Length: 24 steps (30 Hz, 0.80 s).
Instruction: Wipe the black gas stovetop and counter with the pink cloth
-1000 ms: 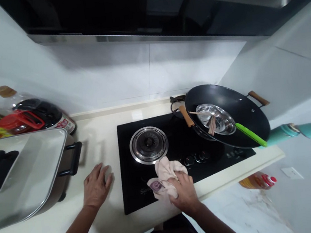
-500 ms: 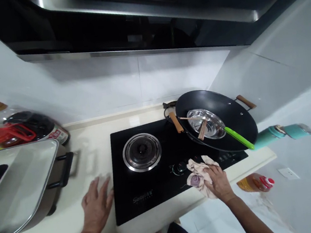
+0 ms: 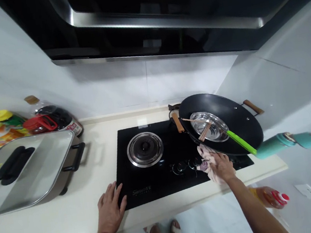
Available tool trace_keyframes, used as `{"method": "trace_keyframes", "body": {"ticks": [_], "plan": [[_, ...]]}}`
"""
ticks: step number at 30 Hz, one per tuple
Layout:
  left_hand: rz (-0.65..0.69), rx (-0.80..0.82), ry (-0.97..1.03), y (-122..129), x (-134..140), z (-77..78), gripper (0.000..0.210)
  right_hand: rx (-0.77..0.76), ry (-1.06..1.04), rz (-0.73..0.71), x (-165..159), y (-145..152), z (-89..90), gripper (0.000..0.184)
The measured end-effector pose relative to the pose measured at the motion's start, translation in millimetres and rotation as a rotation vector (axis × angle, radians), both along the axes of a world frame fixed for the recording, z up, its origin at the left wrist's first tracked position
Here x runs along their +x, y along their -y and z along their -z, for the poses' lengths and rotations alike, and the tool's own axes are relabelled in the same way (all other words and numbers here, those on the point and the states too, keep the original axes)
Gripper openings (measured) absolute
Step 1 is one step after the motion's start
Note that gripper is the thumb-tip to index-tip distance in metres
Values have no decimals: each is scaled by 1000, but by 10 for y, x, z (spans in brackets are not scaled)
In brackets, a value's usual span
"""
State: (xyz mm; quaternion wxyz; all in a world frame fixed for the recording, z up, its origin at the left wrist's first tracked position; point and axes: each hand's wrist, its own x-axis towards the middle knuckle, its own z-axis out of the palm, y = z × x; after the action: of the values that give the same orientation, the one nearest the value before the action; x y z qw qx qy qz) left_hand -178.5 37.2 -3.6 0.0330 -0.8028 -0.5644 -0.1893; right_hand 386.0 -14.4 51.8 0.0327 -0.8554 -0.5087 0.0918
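Under my right hand (image 3: 222,167) a pale pink cloth (image 3: 209,161) is bunched against the black glass cooktop (image 3: 164,184), just right of the control knobs (image 3: 181,166). My fingers curl over the cloth. My left hand (image 3: 110,210) rests with fingers spread on the counter at the cooktop's left edge, holding nothing. A black wok (image 3: 238,113) with wooden handles sits over the right side of the cooktop. Inside it lie a shiny metal bowl (image 3: 220,132), wooden chopsticks (image 3: 205,131) and a utensil with a bright green handle (image 3: 241,142). The left burner (image 3: 145,149) is uncovered.
On the left stands a lidded electric pan (image 3: 54,156) with black handles. Behind it are a dark sauce bottle (image 3: 58,116), a red-lidded container (image 3: 39,124) and yellow-capped bottles. A teal flask (image 3: 271,146) is right of the wok. The range hood (image 3: 160,24) hangs overhead. An oil bottle (image 3: 270,197) stands below the counter.
My right hand has moved the cloth rightward along the cooktop, uncovering the second knob. My left hand has settled at the cooktop's left edge. The camera view has shifted left.
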Motion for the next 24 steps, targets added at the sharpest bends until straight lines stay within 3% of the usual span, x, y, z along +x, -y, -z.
{"method": "trace_keyframes", "body": {"ticks": [3, 6, 13, 17, 24], "plan": [[-3, 9, -9, 9, 20, -3, 49, -72, -147, -42, -1, -294, -171, 56], [-5, 12, -14, 18, 24, -5, 48, -111, -257, -171, 8, -500, -283, 54], [-21, 6, -18, 3, 32, -41, 49, -122, -246, -310, -305, -839, -324, 58], [-26, 8, -19, -7, 30, -31, 49, -154, -225, -458, -449, -900, -393, 46], [-19, 34, -62, -2, 14, -38, 51, -204, -246, -663, -429, -868, -545, 30]]}}
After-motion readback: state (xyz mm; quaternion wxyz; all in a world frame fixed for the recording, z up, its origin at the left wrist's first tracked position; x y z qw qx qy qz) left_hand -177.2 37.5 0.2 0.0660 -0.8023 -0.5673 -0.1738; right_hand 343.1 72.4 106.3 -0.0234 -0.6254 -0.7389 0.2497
